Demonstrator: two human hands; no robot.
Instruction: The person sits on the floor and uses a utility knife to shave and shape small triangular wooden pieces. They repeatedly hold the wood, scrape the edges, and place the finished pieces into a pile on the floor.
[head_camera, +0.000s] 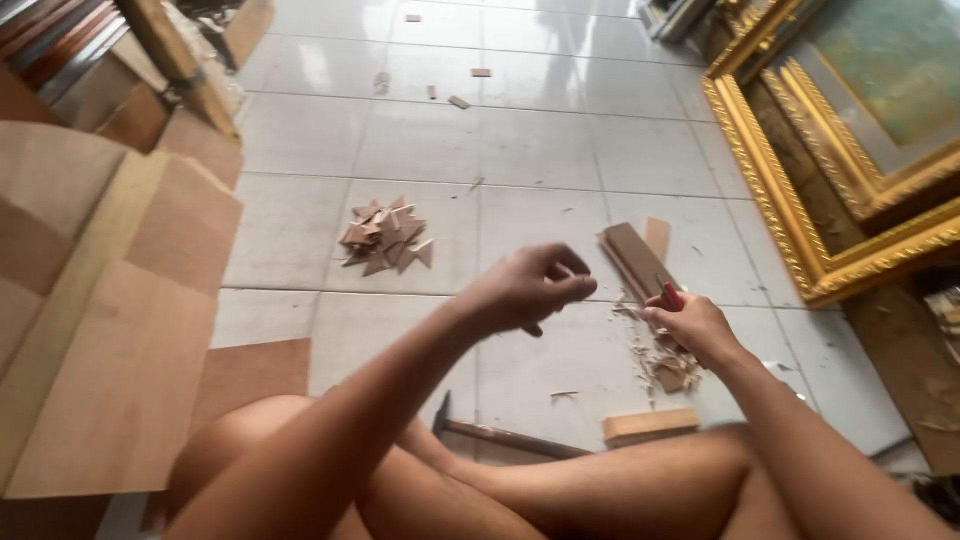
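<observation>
Sitting on a white tiled floor (560, 140), a person is working with both bare hands out in front of bent legs. Right hand (695, 325) is gripping a small red-handled tool (670, 296), fingers clamped round the handle; tip not clear, cannot tell what kind of blade. Left hand (530, 290) is hovering mid-air with fingertips pinched together; whether anything tiny is sitting between them is too small to tell.

Key relation: dark wood strip (632, 260) is lying on the tiles just beyond the right hand, its long axis running from near-right to far-left, near end meeting the tool. Right hand is touching or almost touching it; left hand is near but apart, off to the left of the strip. A paler strip (657, 238) is lying beside it on the right.

Wood shavings (665, 365) are piling under and near the right hand. A hammer (505, 435) is lying near the legs, head to the left, with a light wood block (650, 425) just right of it. Farther left, a heap of small triangular wood offcuts (385, 237) is sitting well apart from both hands. Brown plywood sheets (110, 330) are filling the left side, gilded picture frames (800, 180) leaning on the right.
</observation>
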